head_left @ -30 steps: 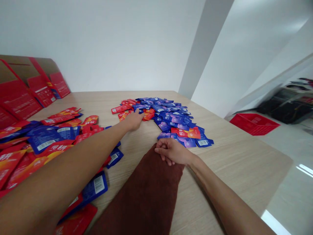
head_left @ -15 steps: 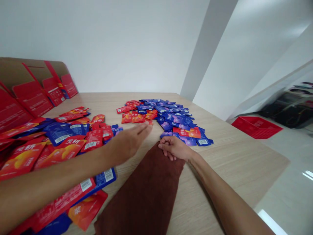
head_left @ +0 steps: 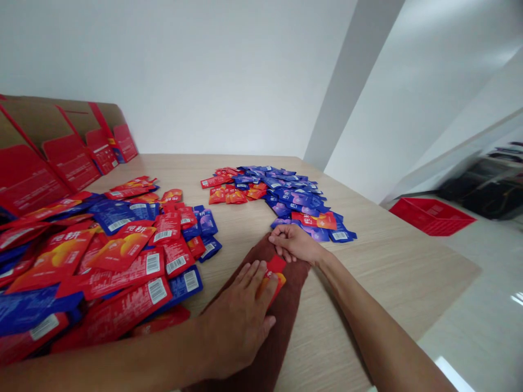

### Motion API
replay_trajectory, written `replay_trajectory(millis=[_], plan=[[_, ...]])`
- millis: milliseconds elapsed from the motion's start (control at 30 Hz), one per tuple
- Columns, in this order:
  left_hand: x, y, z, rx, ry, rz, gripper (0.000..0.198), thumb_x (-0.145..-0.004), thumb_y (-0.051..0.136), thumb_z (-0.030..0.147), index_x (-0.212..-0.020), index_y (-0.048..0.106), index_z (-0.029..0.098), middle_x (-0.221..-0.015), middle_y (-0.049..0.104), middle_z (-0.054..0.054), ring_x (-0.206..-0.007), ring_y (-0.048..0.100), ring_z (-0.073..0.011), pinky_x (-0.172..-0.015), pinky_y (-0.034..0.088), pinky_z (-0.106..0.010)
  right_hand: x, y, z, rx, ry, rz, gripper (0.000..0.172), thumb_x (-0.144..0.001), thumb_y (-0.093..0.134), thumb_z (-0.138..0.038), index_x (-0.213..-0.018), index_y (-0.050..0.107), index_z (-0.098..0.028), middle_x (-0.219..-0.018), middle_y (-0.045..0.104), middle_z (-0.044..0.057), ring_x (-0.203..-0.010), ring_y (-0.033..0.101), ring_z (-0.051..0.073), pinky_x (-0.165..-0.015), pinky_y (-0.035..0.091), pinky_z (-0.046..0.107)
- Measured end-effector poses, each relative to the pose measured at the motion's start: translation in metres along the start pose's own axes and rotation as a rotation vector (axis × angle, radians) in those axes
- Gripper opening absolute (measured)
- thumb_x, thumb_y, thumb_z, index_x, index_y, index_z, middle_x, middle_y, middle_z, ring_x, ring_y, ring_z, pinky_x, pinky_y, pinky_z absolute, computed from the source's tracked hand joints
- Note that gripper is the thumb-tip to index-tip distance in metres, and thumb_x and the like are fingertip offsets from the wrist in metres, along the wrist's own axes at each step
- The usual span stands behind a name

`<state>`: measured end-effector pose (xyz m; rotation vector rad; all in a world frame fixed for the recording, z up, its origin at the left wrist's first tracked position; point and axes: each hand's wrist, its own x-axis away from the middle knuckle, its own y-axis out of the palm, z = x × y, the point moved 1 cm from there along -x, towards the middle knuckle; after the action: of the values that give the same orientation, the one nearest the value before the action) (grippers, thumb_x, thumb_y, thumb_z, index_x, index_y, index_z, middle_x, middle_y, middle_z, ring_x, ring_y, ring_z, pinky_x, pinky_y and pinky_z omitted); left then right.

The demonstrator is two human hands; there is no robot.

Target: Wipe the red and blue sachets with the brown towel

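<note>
My left hand (head_left: 241,316) lies flat on a dark brown cloth (head_left: 281,332) spread on the wooden table (head_left: 379,261), fingers stretched out over a small red-orange packet (head_left: 277,270). The packet rests on the cloth under my fingertips. My right hand (head_left: 293,243) sits at the cloth's far end with fingers curled, pinching the cloth's edge. Just beyond it lies a heap of small blue and red packets (head_left: 281,196).
A large spread of bigger red and blue packets (head_left: 102,250) covers the table's left side. Folded red and brown cartons (head_left: 53,152) lean at the back left. A red basket (head_left: 433,215) sits on the floor to the right, past the table edge.
My left hand has drawn back from the far heap, bringing a red-orange packet onto the cloth, and now lies flat on it. My right hand has stayed on the cloth's end.
</note>
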<state>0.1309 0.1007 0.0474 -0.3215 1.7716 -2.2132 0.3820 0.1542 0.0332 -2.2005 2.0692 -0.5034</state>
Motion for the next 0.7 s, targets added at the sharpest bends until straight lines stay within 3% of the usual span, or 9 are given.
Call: replay_trajectory(millis=[133,233,300,400,500,600,700], plan=[[0.03,0.037,0.014,-0.133,0.185,0.121,0.073,-0.107,0.063,0.03,-0.169,0.035,0.004,-0.171,0.043,-0.032,-0.161,0.042,-0.0463,-0.132,0.041,-0.058,0.0,-0.001,0.0,0.0,0.012,-0.004,0.036,-0.089,0.083,-0.049,-0.082,0.059,-0.023,-0.052,0.065,-0.007,-0.034,0.05,0.007,-0.033,0.032,0.016],[0.049,0.051,0.017,-0.245,0.307,0.183,0.068,-0.107,0.064,0.026,-0.165,0.037,0.004,-0.164,0.053,-0.031,-0.156,0.052,-0.0414,-0.13,0.044,-0.05,0.001,-0.001,0.0,0.0,0.014,-0.001,0.035,-0.089,0.084,-0.048,-0.083,0.059,-0.023,-0.052,0.065,-0.007,-0.034,0.05,0.007,-0.033,0.032,0.016],[0.047,0.046,0.012,-0.222,0.296,0.149,0.069,-0.106,0.065,0.028,-0.166,0.038,0.007,-0.168,0.05,-0.028,-0.158,0.05,-0.0388,-0.131,0.044,-0.048,0.001,-0.001,0.0,-0.001,0.011,0.002,0.036,-0.089,0.084,-0.048,-0.083,0.059,-0.023,-0.052,0.065,-0.007,-0.034,0.05,0.007,-0.033,0.031,0.016],[0.025,0.023,-0.003,-0.138,0.16,0.098,0.069,-0.106,0.061,0.024,-0.17,0.037,0.012,-0.178,0.038,-0.021,-0.165,0.039,-0.036,-0.135,0.039,-0.052,0.0,0.0,0.0,-0.001,0.002,0.012,0.036,-0.089,0.084,-0.048,-0.083,0.059,-0.023,-0.053,0.066,-0.007,-0.034,0.049,0.007,-0.033,0.031,0.016],[0.002,0.009,-0.019,-0.112,0.064,0.074,0.063,-0.11,0.052,0.02,-0.17,0.039,0.006,-0.177,0.037,-0.022,-0.166,0.035,-0.0373,-0.135,0.037,-0.056,0.0,0.0,0.001,-0.005,-0.006,0.024,0.037,-0.09,0.084,-0.049,-0.082,0.059,-0.023,-0.052,0.065,-0.007,-0.033,0.048,0.006,-0.033,0.032,0.016],[0.0,0.016,-0.019,-0.135,0.045,0.065,0.063,-0.11,0.052,0.022,-0.168,0.04,0.001,-0.176,0.037,-0.027,-0.164,0.038,-0.0401,-0.133,0.04,-0.056,-0.001,0.0,0.001,-0.011,-0.011,0.029,0.037,-0.089,0.084,-0.049,-0.081,0.059,-0.023,-0.052,0.064,-0.007,-0.033,0.048,0.006,-0.033,0.033,0.017],[0.02,0.03,-0.003,-0.178,0.082,0.124,0.06,-0.11,0.051,0.02,-0.167,0.043,0.001,-0.173,0.041,-0.026,-0.161,0.045,-0.0389,-0.131,0.044,-0.051,-0.001,0.0,0.002,-0.014,-0.011,0.023,0.036,-0.089,0.085,-0.048,-0.081,0.06,-0.023,-0.052,0.064,-0.007,-0.034,0.049,0.007,-0.034,0.033,0.017]])
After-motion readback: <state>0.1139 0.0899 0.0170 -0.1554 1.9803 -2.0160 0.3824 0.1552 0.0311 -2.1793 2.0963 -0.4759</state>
